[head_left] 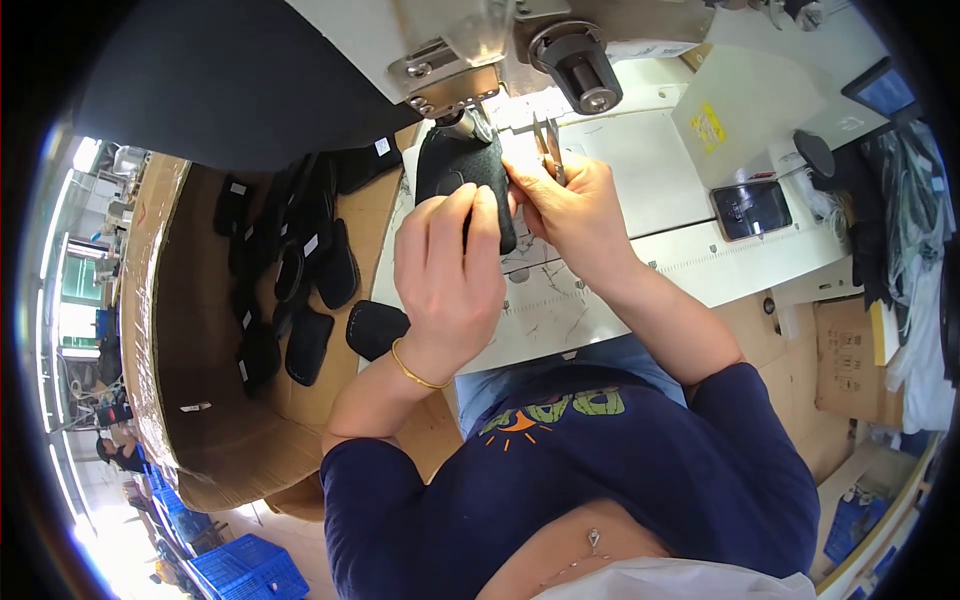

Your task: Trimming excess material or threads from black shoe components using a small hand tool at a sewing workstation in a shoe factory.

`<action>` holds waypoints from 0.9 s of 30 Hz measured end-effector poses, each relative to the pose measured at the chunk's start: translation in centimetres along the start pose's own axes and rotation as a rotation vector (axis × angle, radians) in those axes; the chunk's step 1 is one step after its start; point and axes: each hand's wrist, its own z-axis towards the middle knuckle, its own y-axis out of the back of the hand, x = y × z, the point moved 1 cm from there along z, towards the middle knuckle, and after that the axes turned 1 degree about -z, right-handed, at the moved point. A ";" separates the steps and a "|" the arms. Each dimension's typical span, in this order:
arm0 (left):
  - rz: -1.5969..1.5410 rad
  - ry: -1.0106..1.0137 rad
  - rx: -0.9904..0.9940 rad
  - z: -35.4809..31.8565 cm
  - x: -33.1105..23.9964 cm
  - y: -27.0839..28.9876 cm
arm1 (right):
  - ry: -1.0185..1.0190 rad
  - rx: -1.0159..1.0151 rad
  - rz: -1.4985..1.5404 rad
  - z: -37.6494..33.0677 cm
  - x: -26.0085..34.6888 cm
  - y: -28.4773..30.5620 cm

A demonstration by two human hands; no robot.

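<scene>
Head view, one: wide fisheye, worn on my head, left of a side-by-side pair. Facing: steeply down, upright, unmirrored. Near field: my navy shirt (600, 480), below. Middle: my left hand (450, 270) and right hand (580, 220), at arm's reach, over the counter (570, 318). Top: sewing machine (450, 42), close, cut by the upper edge. Farther, lower left: blue crate (250, 572). Border: dark, curved.
</scene>
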 end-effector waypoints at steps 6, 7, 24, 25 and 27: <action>0.008 -0.036 0.026 0.6 0.8 -1.3 | 0.010 -0.015 -0.020 -0.1 0.3 -0.2; 0.008 -0.037 0.026 0.7 1.0 -1.6 | 0.011 -0.016 -0.019 -0.1 0.3 -0.2; 0.003 0.026 -0.108 0.4 2.1 -2.9 | 0.097 0.078 0.128 -0.7 -1.9 1.1; -0.011 0.015 -0.123 0.5 2.3 -3.2 | 0.096 0.078 0.126 -0.9 -2.0 1.2; 0.024 -0.032 -0.118 0.5 2.8 -3.7 | 0.027 0.133 0.131 -1.5 -2.1 1.4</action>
